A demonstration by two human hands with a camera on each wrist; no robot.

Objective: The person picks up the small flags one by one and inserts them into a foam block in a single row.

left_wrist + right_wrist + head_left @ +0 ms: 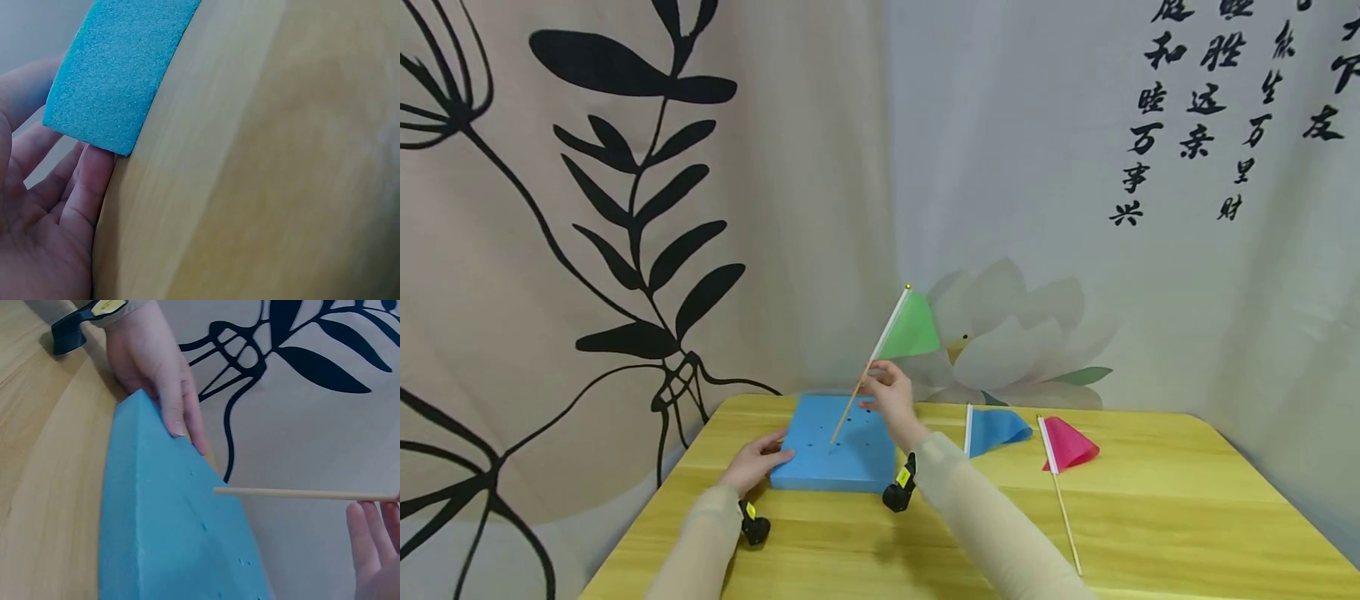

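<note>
Right hand (889,392) raised over the far part of a thick square slab of blue foam (837,444), fingertips pinching the thin wooden stick of a small green triangular flag (910,327). Stick leaning, cloth end up and to the right, bare lower tip down at the slab's top face among a scatter of small punched holes. Seen from the right wrist, the stick (300,494) running level across the picture, tip meeting the foam near its far edge; whether sunk into a hole or only touching, cannot tell. Only the loosely bent fingers (369,540) in that view, the pinch itself out of frame.

Left hand (754,461) at the slab's near left corner, fingers straight and relaxed, laid flat against the foam's side, gripping nothing. From the left wrist, open palm (37,212) beside the rough blue corner (112,75), a fingertip touching just under it.

Slab lying flat on a yellow wood-grain table (1150,517), left of the middle. To its right, well apart from both hands, a small blue flag (997,429) lying flat, then a small pink flag (1067,444) with its long stick pointing toward the near edge. Small black wrist cameras strapped at both sleeves. Behind the table, draped cloth printed with black leaves, a pale lotus and black calligraphy.
</note>
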